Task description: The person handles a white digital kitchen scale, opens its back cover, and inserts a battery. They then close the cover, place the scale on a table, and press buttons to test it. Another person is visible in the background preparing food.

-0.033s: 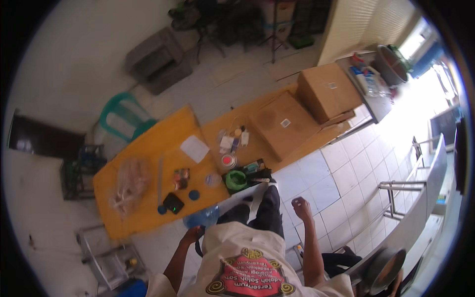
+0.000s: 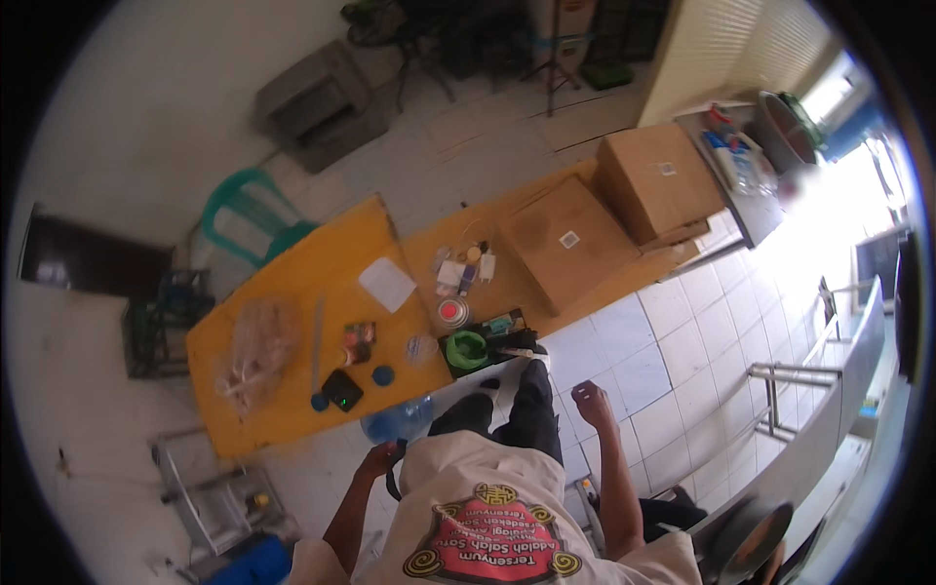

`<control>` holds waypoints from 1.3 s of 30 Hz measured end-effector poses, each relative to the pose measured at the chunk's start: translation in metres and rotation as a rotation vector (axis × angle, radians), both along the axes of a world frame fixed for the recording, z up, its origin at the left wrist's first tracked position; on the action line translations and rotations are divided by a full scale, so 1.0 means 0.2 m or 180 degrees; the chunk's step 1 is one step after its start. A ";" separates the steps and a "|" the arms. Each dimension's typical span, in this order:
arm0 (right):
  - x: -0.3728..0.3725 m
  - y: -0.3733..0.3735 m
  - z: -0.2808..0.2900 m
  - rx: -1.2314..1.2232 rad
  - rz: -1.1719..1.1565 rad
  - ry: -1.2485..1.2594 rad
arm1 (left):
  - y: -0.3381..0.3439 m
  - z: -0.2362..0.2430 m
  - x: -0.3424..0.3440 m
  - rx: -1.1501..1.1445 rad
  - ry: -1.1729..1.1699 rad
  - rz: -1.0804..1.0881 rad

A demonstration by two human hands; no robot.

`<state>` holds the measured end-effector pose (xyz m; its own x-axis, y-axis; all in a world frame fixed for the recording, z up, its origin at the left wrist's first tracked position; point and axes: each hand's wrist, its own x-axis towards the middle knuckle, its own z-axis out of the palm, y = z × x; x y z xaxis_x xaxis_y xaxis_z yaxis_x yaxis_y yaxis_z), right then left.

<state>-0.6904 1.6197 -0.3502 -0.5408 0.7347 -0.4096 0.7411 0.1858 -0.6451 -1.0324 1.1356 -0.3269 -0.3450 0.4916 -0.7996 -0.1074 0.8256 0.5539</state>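
Left hand point(image 2: 378, 459) is beside the dark strap point(image 2: 393, 480) at the waist, grip unclear; blue jug point(image 2: 400, 419) sits just beyond, by the yellow desk point(image 2: 336, 249) edge. Right hand point(image 2: 592, 401) is half-curled over floor tiles point(image 2: 687, 366), can't tell if it's holding anything.

pale plain wall point(image 2: 136, 136) on left, light square-tiled floor point(image 2: 687, 366) with dark joints. yellow table point(image 2: 278, 421) meets longer brown table point(image 2: 444, 231). green plastic chair point(image 2: 285, 240) behind, boxy grey unit point(image 2: 359, 125) beyond. cream ridged panel point(image 2: 726, 58) upper right, white metal-legged table point(image 2: 829, 429) right. blown-out white light point(image 2: 838, 207) far right, dimmer left.
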 end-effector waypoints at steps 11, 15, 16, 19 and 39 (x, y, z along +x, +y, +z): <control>-0.79 0.73 -0.01 -0.0850 0.3990 -0.1646 | 0.50 0.60 0.75 -0.0663 0.0341 0.0810; -0.94 0.91 0.18 -0.1461 0.3067 -0.0931 | 0.77 0.51 0.70 0.0013 0.1363 0.0582; -0.98 0.92 0.25 -0.1769 0.2674 -0.0881 | 0.91 0.53 0.64 -0.0051 0.1458 0.0808; -1.00 0.88 0.31 -0.1610 0.2611 -0.0908 | 1.25 0.53 0.47 0.0277 0.1945 0.1292; -1.45 0.48 0.70 -0.0276 0.2949 0.0467 | 1.52 0.38 0.13 0.0863 0.2377 0.1648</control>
<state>-0.9812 1.7165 -0.2098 -0.9449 -0.0439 -0.3243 0.2324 0.6076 -0.7595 -1.0068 1.4401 -0.2511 -0.9484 0.2707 -0.1651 0.0353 0.6078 0.7933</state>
